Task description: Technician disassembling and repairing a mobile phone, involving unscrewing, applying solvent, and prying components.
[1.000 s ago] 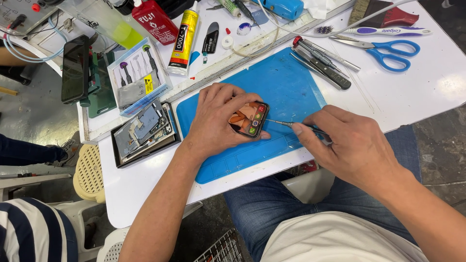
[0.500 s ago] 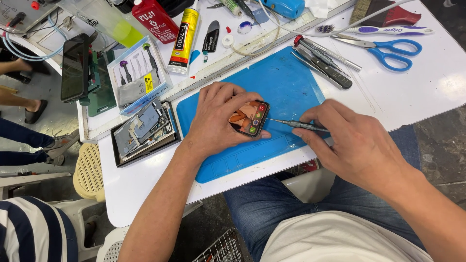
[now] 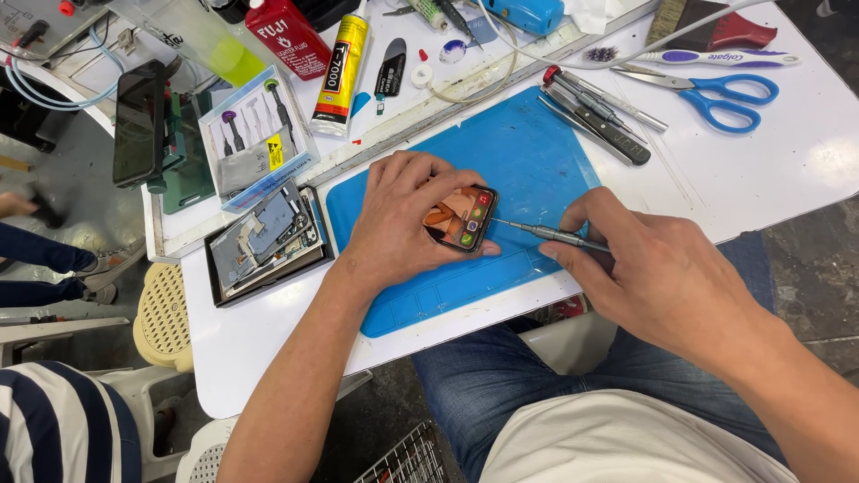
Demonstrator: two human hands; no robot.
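Pinning the phone with your left hand, your right hand grips a screwdriver at its three-o'clock edge; phone remains closed.

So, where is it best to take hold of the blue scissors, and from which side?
Grip the scissors at the two blue handle loops, coming from the right. The loops point right and lie flat on the white table, with free space there; the blades point left toward the screwdrivers.

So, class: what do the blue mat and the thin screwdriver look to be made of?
Blue mat: probably silicone or rubber, matte with moulded compartments along its near edge. Screwdriver in the right hand: likely metal, grey with a slight sheen.
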